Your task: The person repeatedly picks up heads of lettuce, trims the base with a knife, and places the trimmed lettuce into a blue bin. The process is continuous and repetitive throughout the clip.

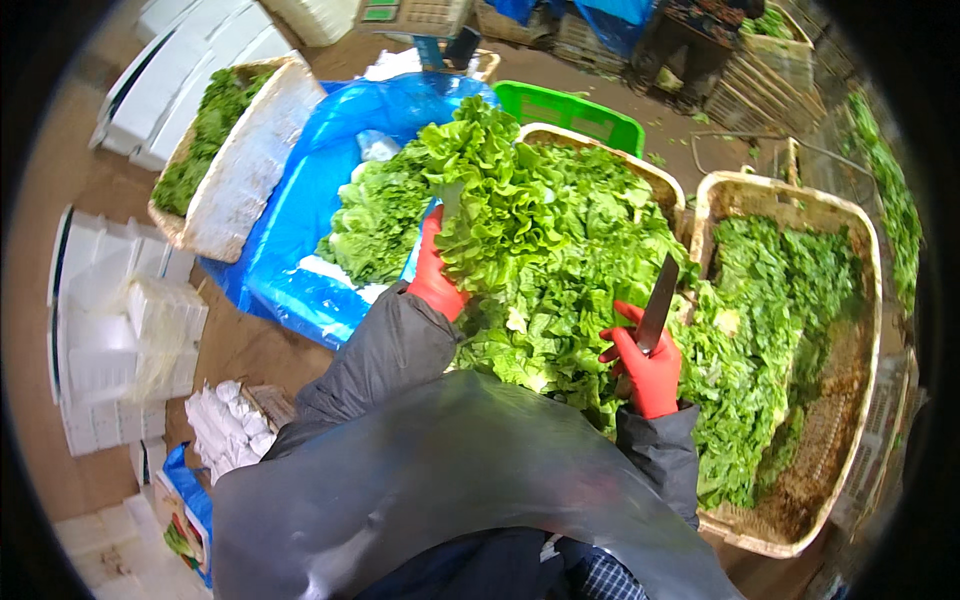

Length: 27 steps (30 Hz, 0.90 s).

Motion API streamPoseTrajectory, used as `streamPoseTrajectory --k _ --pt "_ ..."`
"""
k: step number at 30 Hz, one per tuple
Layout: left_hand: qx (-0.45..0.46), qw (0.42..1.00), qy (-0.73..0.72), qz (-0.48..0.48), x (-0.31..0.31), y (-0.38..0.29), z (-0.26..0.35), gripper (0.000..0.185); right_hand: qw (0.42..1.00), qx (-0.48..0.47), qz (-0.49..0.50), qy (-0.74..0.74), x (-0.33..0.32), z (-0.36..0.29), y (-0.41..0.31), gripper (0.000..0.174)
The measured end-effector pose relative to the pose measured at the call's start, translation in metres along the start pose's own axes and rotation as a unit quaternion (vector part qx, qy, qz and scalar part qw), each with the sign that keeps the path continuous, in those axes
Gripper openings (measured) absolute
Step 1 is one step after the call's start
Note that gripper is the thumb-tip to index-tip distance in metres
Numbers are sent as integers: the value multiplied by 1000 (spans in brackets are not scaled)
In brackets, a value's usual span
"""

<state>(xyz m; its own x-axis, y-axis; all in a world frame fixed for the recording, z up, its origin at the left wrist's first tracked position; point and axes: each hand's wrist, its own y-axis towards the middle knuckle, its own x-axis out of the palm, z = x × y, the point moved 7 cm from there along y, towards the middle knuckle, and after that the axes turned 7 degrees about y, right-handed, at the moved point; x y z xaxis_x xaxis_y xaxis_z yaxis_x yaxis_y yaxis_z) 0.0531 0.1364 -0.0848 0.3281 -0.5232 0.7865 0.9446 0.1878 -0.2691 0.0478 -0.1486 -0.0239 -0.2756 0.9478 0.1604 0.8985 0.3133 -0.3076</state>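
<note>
Both hands wear red gloves. My left hand (437,274) is closed around the base of a leafy green lettuce head (499,187), whose frilly leaves spread up and to the right over a heaped basket. In my right hand (646,367) is a knife (658,304), its dark blade pointing up and away from me; some fingers are extended. Loose lettuce leaves (555,330) lie piled between the hands. Left of my left hand, lettuce heads (382,217) rest in a container lined with blue plastic film (300,187).
A dirty plastic basket (840,487) of greens stands at the right. Behind the heap is a green crate (577,112). A foam box (255,165) with greens sits at the upper left, near white foam boxes (202,67). A scale (412,19) stands at the top.
</note>
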Motion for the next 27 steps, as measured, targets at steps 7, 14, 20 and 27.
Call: streamPoseTrajectory --k 7,14,20,27 --pt "250 962 67 86 -88 -41 169 48 987 138 -70 30 0 65 -20 38" --pt "354 895 5 271 -154 7 388 77 977 203 37 49 9 75 -35 37" --pt "-75 984 147 -68 -58 107 5 51 914 -35 -25 -404 -39 18 -74 36" --pt "-237 918 273 -161 87 14 -150 58 785 42 351 -509 -287 -24 -134 79"
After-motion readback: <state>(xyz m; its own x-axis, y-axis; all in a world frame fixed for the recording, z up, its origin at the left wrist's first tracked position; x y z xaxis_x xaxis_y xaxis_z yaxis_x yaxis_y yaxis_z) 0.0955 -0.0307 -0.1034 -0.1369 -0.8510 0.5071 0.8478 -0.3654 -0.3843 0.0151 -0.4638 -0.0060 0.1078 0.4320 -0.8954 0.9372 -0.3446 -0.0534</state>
